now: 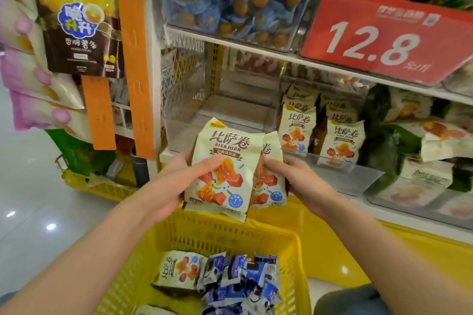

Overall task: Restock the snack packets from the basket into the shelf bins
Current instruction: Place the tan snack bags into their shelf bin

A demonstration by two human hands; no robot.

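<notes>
Cream wrappers with orange print fill the 2 hands. The left hand [176, 186] grips the front packet [225, 161], thumb curled across its face. The right hand [294, 179] pinches the edge of a 2nd packet [272, 181] tucked just behind it. So 2 packets are held for certain (a 3rd hidden between them cannot be ruled out). They hang upright above the far wall of the yellow basket [217, 235], just in front of the clear bin [230, 112] on the lower shelf [409, 217].

My reading is that this is the carrying step: the packets are out of the basket and not yet placed. The next move calls for raising the pair over the bin's front lip. They should be set down upright, faces forward, to match the neighbouring bin [353, 174]. About 6 of the same packets stand there in 2 rows (the back ones overlap too much for a firm count).

The basket holds 1 cream packet [179, 271] lying flat and a corner of 1 more at the bottom edge. Beside them is a heap of small blue-and-white packets [243, 281], too tangled to count. Above hangs 1 red price sign [384, 38].
</notes>
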